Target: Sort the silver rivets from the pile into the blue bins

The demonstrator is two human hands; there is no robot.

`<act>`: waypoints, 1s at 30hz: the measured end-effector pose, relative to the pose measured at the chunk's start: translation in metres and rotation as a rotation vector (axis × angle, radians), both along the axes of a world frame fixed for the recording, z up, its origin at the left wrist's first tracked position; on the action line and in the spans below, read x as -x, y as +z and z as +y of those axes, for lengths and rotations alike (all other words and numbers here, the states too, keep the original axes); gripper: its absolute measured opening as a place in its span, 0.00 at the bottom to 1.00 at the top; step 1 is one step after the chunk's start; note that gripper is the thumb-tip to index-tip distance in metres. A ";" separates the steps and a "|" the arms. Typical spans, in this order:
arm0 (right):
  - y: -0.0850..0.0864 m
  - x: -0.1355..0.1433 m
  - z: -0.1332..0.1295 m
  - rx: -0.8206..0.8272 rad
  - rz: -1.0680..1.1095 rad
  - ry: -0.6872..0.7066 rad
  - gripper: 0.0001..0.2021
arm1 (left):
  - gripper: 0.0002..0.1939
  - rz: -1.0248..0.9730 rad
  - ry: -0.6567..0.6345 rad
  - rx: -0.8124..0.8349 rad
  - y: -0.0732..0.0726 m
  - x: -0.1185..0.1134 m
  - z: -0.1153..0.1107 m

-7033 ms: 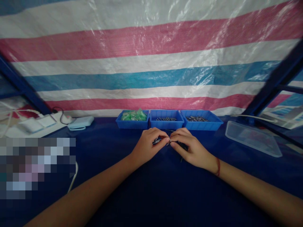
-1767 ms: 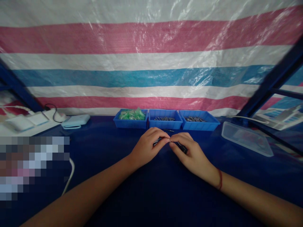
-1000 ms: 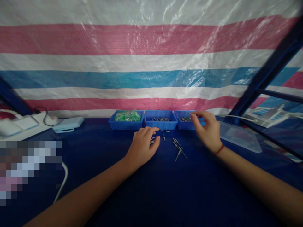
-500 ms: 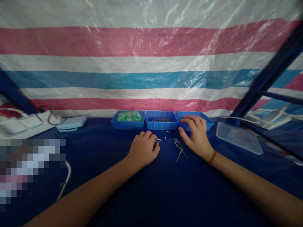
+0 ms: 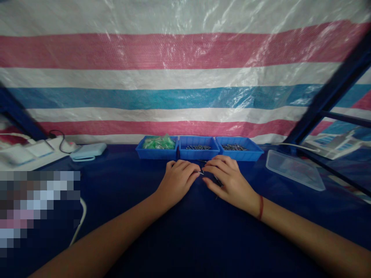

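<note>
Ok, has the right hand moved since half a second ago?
Yes: the right hand has moved left and back, away from the right blue bin.

The rivets (image 5: pixel 200 173) are silvery, the bins (image 5: pixel 198 155) blue, the bench (image 5: pixel 185 239) navy, the bracelet (image 5: pixel 261 207) red; pinkish-red, blue and white stripes cross the sheet (image 5: pixel 162 77).

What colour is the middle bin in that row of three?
The middle bin is blue, as the head view shows.
</note>
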State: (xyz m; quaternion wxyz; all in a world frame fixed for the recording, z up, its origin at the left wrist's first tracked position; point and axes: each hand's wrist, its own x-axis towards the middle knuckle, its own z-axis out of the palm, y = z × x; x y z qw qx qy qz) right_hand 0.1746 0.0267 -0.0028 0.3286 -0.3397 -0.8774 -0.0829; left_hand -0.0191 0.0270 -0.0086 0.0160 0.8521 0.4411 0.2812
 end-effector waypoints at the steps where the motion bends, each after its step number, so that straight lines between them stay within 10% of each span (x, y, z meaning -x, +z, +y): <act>1: 0.000 0.001 -0.001 0.007 -0.005 0.008 0.09 | 0.07 -0.018 -0.028 -0.005 0.000 0.000 0.000; 10: 0.002 0.002 -0.002 0.104 0.038 0.031 0.07 | 0.04 -0.352 -0.173 0.135 0.003 0.000 0.004; 30: -0.001 0.004 -0.001 0.177 0.094 0.016 0.06 | 0.06 -0.447 -0.150 0.228 0.007 0.000 0.003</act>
